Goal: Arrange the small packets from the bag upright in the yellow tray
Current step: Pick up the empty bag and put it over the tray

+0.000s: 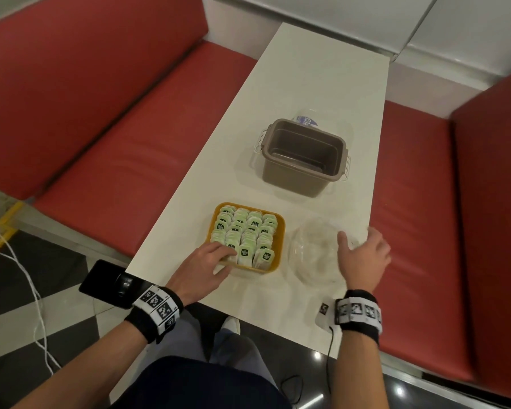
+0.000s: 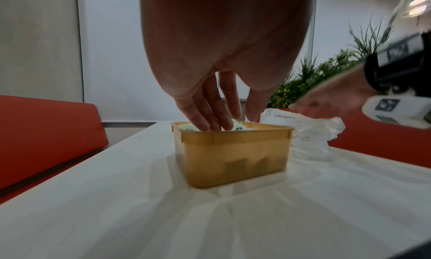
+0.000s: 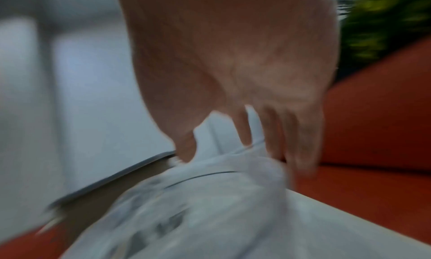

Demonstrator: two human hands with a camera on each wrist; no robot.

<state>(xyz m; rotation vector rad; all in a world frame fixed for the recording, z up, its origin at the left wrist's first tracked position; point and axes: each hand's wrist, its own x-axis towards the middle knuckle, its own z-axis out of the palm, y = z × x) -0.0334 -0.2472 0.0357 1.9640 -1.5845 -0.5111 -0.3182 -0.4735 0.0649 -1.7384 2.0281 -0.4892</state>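
1. Packets [image 1: 245, 234] stand on edge in the yellow tray [image 1: 279, 249], packed in rows with their printed faces toward the person; each one's long axis runs up and down, and the rows run away from the person toward the brown bin [image 1: 303, 156].
2. At the tray's near-left corner, the left hand [image 1: 202, 268] lies with straight, relaxed fingers resting on the tops of the nearest packets. It holds nothing and is the hand nearer to them.
3. Just right of the tray, not quite touching it, lies the clear bag [image 1: 314, 252], slumped on the white table [image 1: 316, 84]. No packet shows through it in the head view, so the filling is probably almost done.
4. The right hand [image 1: 363, 255] sits at the bag's far-right edge with its thumb on the plastic; blur hides whether its fingers pinch the film, so I cannot tell its grip.
5. Any remaining packet would lie to the right of the tray, under the right hand, and would need turning upright.
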